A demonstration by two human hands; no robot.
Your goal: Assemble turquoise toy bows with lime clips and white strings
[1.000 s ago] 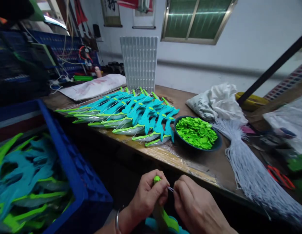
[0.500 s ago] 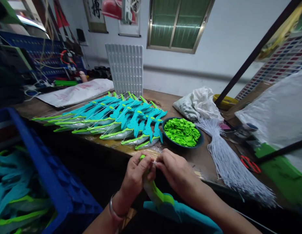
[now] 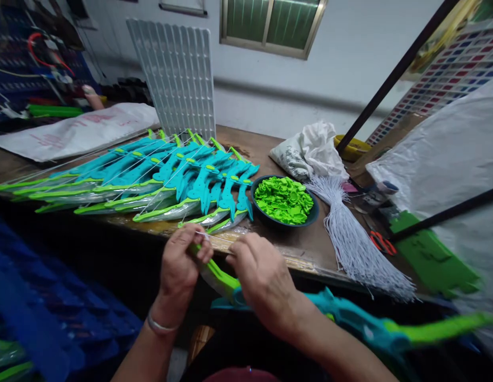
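Left hand point(image 3: 183, 260): closed, gripping the green end of a blue-and-green toy bow point(image 3: 345, 313), with a white string point(image 3: 203, 235) at the fingertips. A metal bracelet point(image 3: 161, 324) is on that wrist. Right hand point(image 3: 266, 276): just beside it, fingers curled and closed on the string, which spans the short gap between both hands. The bow runs rightward from the left hand, passes beneath the right hand and forearm, and ends well beyond them at a green tip, in front of the worktop point(image 3: 256, 144).

Surroundings, left to right: a blue crate point(image 3: 71, 313) stands at lower left; similar bows point(image 3: 201, 183) lie overlapped in a row on the worktop, beyond the hands; next to them is a dark bowl point(image 3: 285, 224) of green pieces point(image 3: 284, 199); then a bundle of white cords point(image 3: 350, 244); then red-handled scissors point(image 3: 381, 243).
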